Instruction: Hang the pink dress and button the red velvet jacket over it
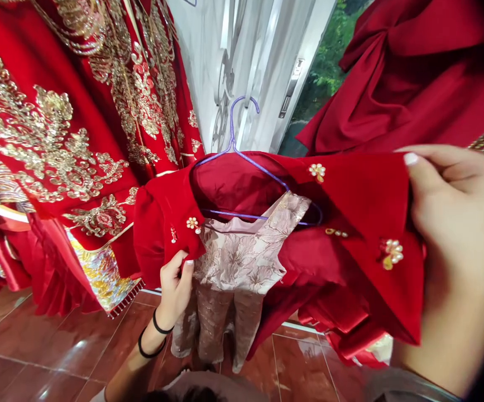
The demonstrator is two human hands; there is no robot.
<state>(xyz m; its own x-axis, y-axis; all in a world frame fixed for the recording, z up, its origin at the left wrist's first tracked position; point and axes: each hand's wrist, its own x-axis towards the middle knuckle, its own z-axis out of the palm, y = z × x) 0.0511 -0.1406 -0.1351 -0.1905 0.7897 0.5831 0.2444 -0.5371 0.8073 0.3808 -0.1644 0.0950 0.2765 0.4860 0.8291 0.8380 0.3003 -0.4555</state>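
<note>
A purple hanger hooks onto a white door fitting and carries a red velvet jacket with pearl flower ornaments. Under the jacket hangs a small pale pink floral dress with a brownish skirt; one of its straps sits on the hanger. My left hand, with two black bands at the wrist, pinches the jacket's left front edge below a pearl flower. At the right, my right hand grips the other front edge and stretches it outward, thumb on top. The jacket is spread apart, its lining showing.
Red garments with gold beaded embroidery hang close on the left. A draped dark red satin garment hangs at upper right. Behind stands a white door with a lock; greenery shows beyond it. The floor is glossy reddish tile.
</note>
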